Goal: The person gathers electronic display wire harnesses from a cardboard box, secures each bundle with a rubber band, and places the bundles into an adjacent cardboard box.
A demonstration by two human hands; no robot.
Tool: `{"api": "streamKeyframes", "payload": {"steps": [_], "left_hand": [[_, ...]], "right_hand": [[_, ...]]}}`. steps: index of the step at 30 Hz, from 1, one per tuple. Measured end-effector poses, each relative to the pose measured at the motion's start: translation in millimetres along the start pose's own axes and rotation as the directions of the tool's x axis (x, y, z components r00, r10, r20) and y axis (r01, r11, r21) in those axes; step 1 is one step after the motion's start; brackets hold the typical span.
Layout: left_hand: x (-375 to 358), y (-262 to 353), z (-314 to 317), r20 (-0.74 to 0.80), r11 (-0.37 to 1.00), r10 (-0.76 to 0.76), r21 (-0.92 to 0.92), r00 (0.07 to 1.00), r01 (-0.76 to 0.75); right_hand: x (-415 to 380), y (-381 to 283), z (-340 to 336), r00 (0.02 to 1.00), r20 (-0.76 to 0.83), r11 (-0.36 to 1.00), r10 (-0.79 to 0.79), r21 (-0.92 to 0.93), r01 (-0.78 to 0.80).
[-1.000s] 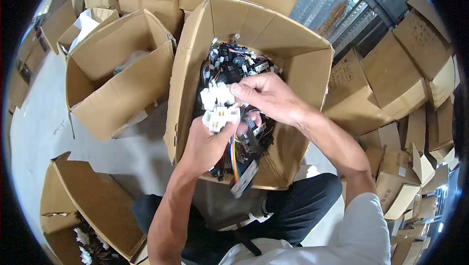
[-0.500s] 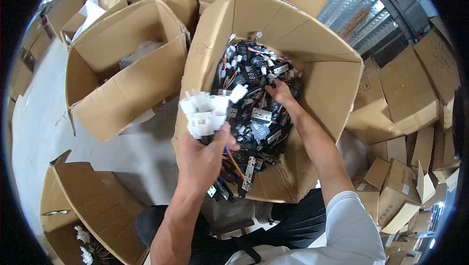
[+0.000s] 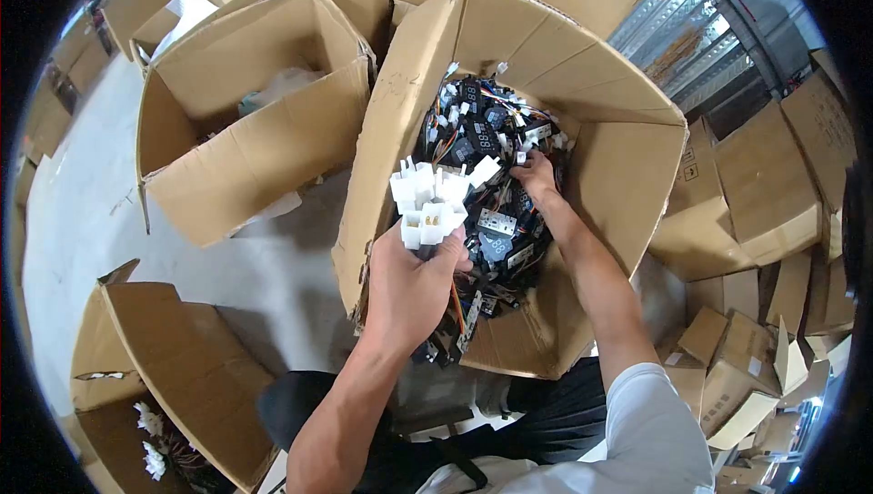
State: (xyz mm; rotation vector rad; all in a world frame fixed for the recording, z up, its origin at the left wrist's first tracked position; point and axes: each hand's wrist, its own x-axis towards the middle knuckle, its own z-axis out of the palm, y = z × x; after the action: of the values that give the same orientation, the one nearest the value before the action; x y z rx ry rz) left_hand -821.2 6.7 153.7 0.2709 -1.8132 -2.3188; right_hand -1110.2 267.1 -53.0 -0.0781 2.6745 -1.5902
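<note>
My left hand (image 3: 411, 280) is closed round a bunch of white plastic plug connectors (image 3: 429, 203), held up over the near left side of a large cardboard box (image 3: 605, 176). The connectors' wires are mostly hidden by my fingers. Inside the box lies a tangled heap of small electronic display modules (image 3: 496, 247) with coloured wires and white plugs. My right hand (image 3: 538, 177) reaches into this heap, its fingers pinched at a single white plug connector (image 3: 521, 158). A flat module with a metal plate (image 3: 496, 223) lies just below that hand.
At the left stands an open cardboard box (image 3: 259, 153) with a plastic bag (image 3: 289, 86) inside. Another box (image 3: 182, 367) at lower left holds bundled white connectors (image 3: 150, 439). Stacked cartons (image 3: 764, 176) line the right side, and a metal rack (image 3: 691, 30) stands behind.
The view has shifted, so the boxes appear slightly farther right. My left hand has turned a little with the connector bunch. My right hand stays in the heap near the same spot.
</note>
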Motion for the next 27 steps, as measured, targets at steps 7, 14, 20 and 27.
{"api": "streamKeyframes", "payload": {"steps": [7,14,20,27], "left_hand": [[-9,11,-4,-0.110,0.997,0.037,0.070,0.993,-0.030],[-9,11,1,-0.051,0.981,0.183,-0.062,0.982,-0.186],[-28,14,12,0.079,0.932,0.345,0.086,0.935,-0.351],[-23,13,-7,0.034,0.951,0.258,0.167,0.965,-0.260]], "right_hand": [[-85,-111,-44,0.997,0.021,0.978,-0.071,0.198,0.065],[-158,-248,-102,0.876,0.174,0.858,-0.449,-0.189,0.477],[-224,-315,-46,0.783,0.538,0.940,-0.313,0.056,0.337],[-176,-285,-39,0.564,0.790,0.905,-0.240,0.393,-0.165]]}}
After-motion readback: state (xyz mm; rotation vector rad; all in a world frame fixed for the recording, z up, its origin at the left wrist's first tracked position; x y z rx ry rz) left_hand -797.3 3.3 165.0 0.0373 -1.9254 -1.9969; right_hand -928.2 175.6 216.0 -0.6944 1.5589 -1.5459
